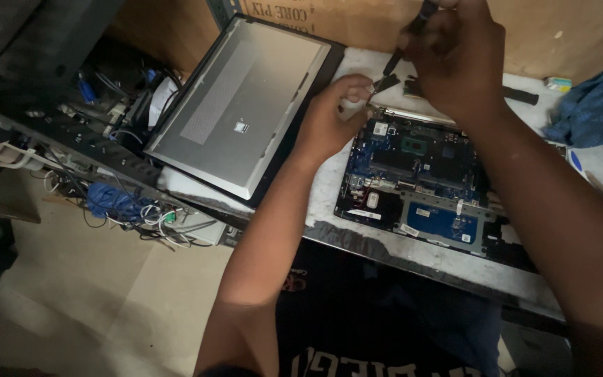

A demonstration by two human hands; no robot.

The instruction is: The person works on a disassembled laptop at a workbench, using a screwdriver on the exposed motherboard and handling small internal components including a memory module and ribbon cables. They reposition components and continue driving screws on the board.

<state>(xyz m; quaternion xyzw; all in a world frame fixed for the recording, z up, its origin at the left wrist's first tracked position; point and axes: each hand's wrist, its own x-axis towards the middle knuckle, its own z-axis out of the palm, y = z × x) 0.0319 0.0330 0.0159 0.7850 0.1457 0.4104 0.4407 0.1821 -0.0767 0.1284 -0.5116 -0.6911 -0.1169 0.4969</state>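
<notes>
Nearest the lens lay the person's dark printed shirt, from which both bare forearms reached up toward an opened laptop base on the workbench. That base showed a blue circuit board with dark chips and pale stickers, its cover gone. At the base's far left corner the left hand was bent at the wrist, fingers curled and pinched around something too small to make out. Above the base's far edge the right hand was clenched around a dark-handled screwdriver, the shaft slanting down toward the left hand's fingertips. Left of the base, a silver laptop lid in a black frame lay flat, tilted across the bench's edge. The bench top was pale and scuffed, with a worn dark front rim just below the base. Right of the base sat a crumpled blue cloth, and beyond it a small pale eraser-like block. Behind the base stood a brown cardboard box with dark printing on its side. Far left of the base, a dark shelf held tangled cables in white, blue and green, and below it the floor was plain beige.
</notes>
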